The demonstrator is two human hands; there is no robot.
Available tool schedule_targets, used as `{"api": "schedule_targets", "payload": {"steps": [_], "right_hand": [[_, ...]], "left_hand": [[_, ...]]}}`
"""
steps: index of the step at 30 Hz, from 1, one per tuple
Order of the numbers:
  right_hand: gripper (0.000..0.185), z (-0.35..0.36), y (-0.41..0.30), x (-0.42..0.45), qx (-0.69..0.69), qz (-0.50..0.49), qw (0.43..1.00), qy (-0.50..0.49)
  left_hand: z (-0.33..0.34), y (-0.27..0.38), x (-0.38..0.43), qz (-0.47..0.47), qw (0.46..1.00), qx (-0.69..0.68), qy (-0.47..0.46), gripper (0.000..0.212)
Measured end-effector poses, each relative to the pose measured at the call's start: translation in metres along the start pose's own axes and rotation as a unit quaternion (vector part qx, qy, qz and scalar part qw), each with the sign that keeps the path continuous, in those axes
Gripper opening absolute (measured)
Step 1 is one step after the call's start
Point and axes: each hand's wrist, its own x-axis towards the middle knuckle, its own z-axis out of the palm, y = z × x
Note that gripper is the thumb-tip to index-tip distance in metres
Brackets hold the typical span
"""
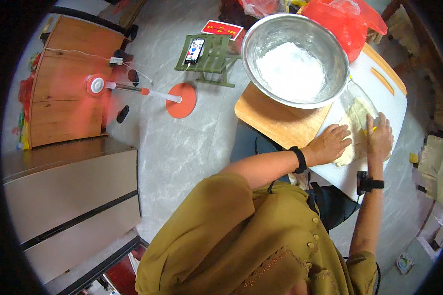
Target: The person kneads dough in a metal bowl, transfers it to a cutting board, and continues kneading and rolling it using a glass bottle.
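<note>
My left hand (pixel 328 145) rests with spread fingers on the left edge of pale dough (pixel 345 155) on a white cutting board (pixel 391 99). At the dough's right side is my right hand (pixel 380 138), fingers beside a small yellow piece (pixel 370 130); whether it grips this is unclear. Clear plastic (pixel 360 96), perhaps a bottle or bag, lies against the dough beyond my hands. A large metal bowl (pixel 249 55) of white powder, like flour, stands beyond my left hand, partly over a wooden board (pixel 280 120).
Red plastic bags (pixel 336 22) lie behind the bowl. A green folding stool (pixel 214 55) carries a phone (pixel 194 51) with a cable. Left of it stand a red and white fan (pixel 96 84) and a wooden cabinet (pixel 74 81). Dark shoes (pixel 123 114) are on the tiled floor.
</note>
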Motion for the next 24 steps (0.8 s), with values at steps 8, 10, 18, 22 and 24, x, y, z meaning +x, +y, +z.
{"api": "schedule_targets", "payload": {"steps": [8, 10, 18, 22, 24], "right_hand": [[0.063, 0.023, 0.047, 0.081, 0.095, 0.065, 0.986, -0.120], [0.063, 0.041, 0.064, 0.097, 0.064, 0.098, 0.987, -0.113], [0.058, 0.015, 0.027, 0.059, 0.121, 0.033, 0.978, -0.165], [0.045, -0.007, -0.016, 0.010, -0.034, 0.022, 0.996, -0.085], [0.045, -0.003, -0.019, -0.005, -0.064, 0.006, 0.998, 0.024]], "left_hand": [[-0.001, -0.001, -0.004, 0.000, 0.999, 0.032, -0.015, 0.041], [-0.002, 0.000, -0.003, 0.000, 0.999, 0.025, -0.020, 0.042], [-0.003, -0.006, -0.007, -0.002, 0.999, 0.038, -0.026, 0.041], [0.001, -0.005, -0.004, 0.001, 0.999, 0.040, -0.026, 0.039], [0.003, -0.004, -0.003, 0.005, 0.999, 0.045, -0.019, 0.038]]}}
